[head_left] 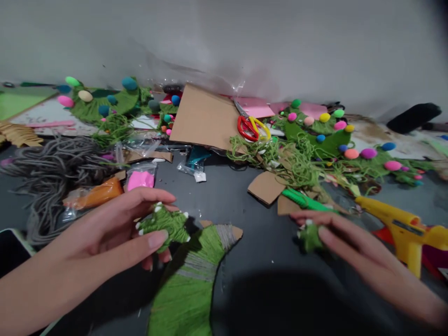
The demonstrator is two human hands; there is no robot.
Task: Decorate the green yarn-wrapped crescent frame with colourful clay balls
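A green yarn-wrapped piece with white tips (170, 227) is held between the thumb and fingers of my left hand (122, 238). My right hand (345, 240) pinches a smaller green piece with a white tip (310, 236), slightly blurred, just above the dark table. Between the hands lies a curved cardboard shape wrapped in green yarn with grey bands (191, 280); its bare brown tip points right. The left-hand piece is near its upper left edge.
Red and yellow scissors (254, 128) rest on a cardboard sheet (205, 116). Green yarn scraps (297, 161) lie beside them. A yellow glue gun (402, 224) is at right, grey yarn (59, 172) at left. Pompom-decorated green shapes (105, 105) line the back.
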